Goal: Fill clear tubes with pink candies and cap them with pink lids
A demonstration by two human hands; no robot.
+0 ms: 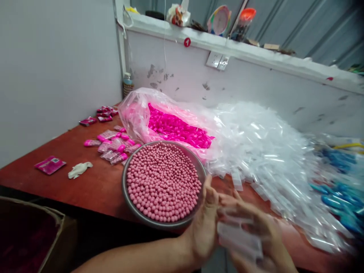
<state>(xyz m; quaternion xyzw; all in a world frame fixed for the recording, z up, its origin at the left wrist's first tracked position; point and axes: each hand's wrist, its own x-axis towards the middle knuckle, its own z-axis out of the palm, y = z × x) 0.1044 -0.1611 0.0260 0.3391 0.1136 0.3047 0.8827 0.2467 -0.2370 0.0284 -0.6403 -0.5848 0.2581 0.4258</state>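
Observation:
My right hand is closed around a few clear plastic boxes, low at the right of centre. Motion smears the boxes and that hand's fingers, so their exact number cannot be made out. Against the right edge of the bowl is my left hand, its fingers stretched upward and its palm turned toward the ends of the boxes. Whether that palm touches them is unclear. Pink round beads fill the grey bowl, which sits at the table's front edge.
Behind the bowl lies a clear bag of bright pink pieces. A large heap of clear boxes covers the right side, with blue pieces beyond. Filled pink-capped packs lie left on the red table. A carton stands lower left.

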